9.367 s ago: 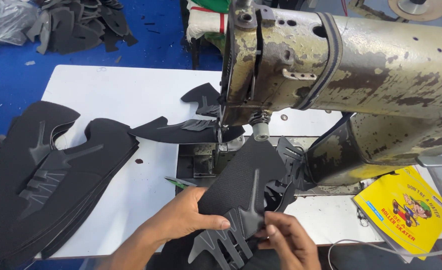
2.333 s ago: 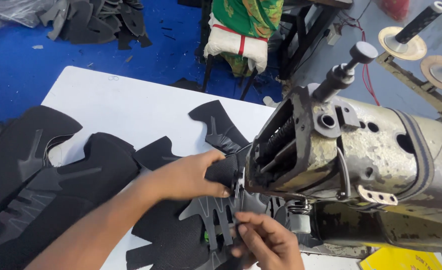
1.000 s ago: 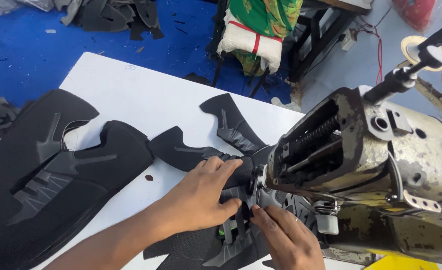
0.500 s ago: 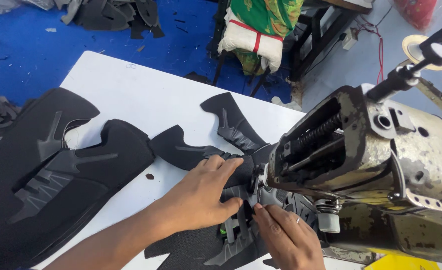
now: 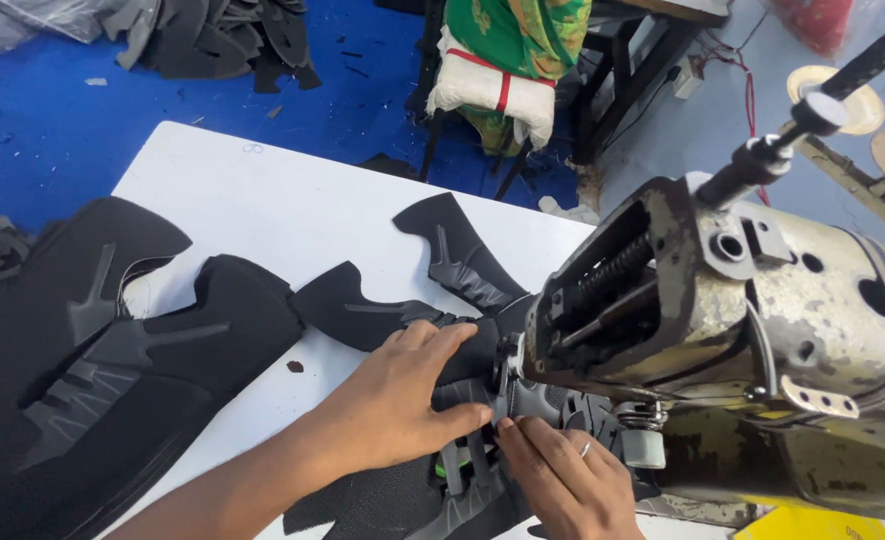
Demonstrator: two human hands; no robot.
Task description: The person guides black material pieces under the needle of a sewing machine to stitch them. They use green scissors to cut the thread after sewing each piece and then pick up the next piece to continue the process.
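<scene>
now the left hand (image 5: 402, 405) lies flat and spread on a black shoe upper (image 5: 462, 345), fingers stretched toward the sewing machine (image 5: 752, 340). it grips nothing, it only presses the piece down on the white table (image 5: 262, 200). the right hand (image 5: 567, 480) is just beside it, lower and closer to the machine. its fingers are bent and their tips (image 5: 507, 430) touch the edge of the same upper right under the machine head. a ring (image 5: 584, 450) shows on one finger. whether this hand pinches the material or only pushes it, i cannot tell, because the tips are partly hidden. the two hands are near together, thumb of the left almost touching the fingertips of the right.

the upper sits on the table at the front of the machine head, one part going under it, and two long wings of it spread away to the left and to the back. a mesh part (image 5: 382, 505) with a small green spot (image 5: 449, 468) lies below the hands.

on the left of the table rests a stack of black uppers (image 5: 92, 370), well apart from the hands. the machine is old, with worn cream paint, and its open end shows a spring and rods. behind the table stands a stool (image 5: 502, 70) with green cloth, and more black pieces (image 5: 222, 35) lie on the blue floor (image 5: 52, 140). a yellow thing (image 5: 812, 522) shows at the bottom right corner.
</scene>
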